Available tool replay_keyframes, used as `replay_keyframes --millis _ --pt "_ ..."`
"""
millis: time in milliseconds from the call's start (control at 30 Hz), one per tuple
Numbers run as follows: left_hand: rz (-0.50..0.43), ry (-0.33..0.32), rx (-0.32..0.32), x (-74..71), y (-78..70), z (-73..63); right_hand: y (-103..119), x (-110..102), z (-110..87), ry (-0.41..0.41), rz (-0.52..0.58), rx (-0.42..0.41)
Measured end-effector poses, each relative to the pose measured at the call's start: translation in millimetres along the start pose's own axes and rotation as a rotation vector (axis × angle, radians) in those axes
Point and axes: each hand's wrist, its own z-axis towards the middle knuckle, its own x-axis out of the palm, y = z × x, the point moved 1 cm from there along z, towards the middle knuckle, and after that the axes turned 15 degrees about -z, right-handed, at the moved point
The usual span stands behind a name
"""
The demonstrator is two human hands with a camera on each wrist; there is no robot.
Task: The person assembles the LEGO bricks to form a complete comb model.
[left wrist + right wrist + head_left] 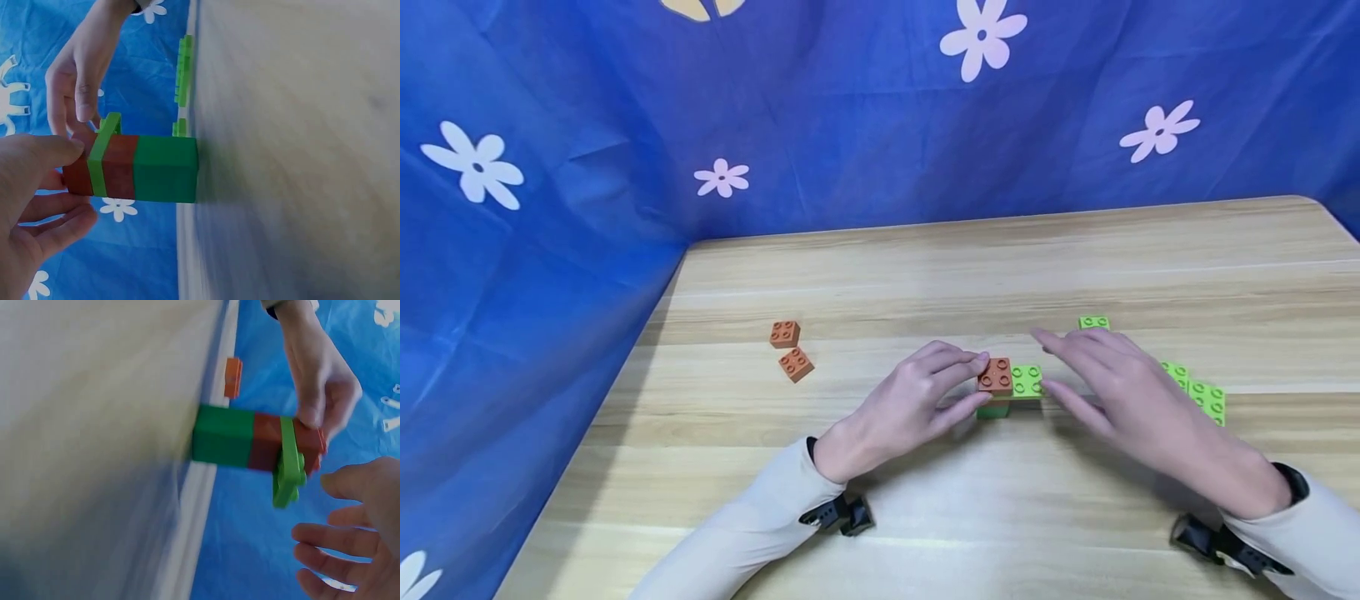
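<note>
A small tower of toy building bricks stands upright on the table. Its base is a dark green block (223,435), with a reddish-brown brick (120,166) above it. Over that lies a thin light green plate (1027,383), which juts out to the right. A second reddish-brown brick (996,375) sits on top, beside the plate's bare studs. My left hand (906,404) pinches this top brick between thumb and fingers. Just right of the plate, my right hand (1123,392) hovers with spread, relaxed fingers and holds nothing.
Two loose reddish-brown bricks (795,364) lie to the left on the wooden table (925,525). Light green plates (1208,402) lie beyond my right hand, and another small light green piece (1093,322) is farther back. A blue flowered cloth (850,117) hangs behind the table.
</note>
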Motion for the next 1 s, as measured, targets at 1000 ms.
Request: replay_keyframes --millis 1000 --pt "-0.300 -0.038 -0.311 4.7 10.5 -3.1 -59.2 9.3 -13.5 0.336 -0.113 0.417"
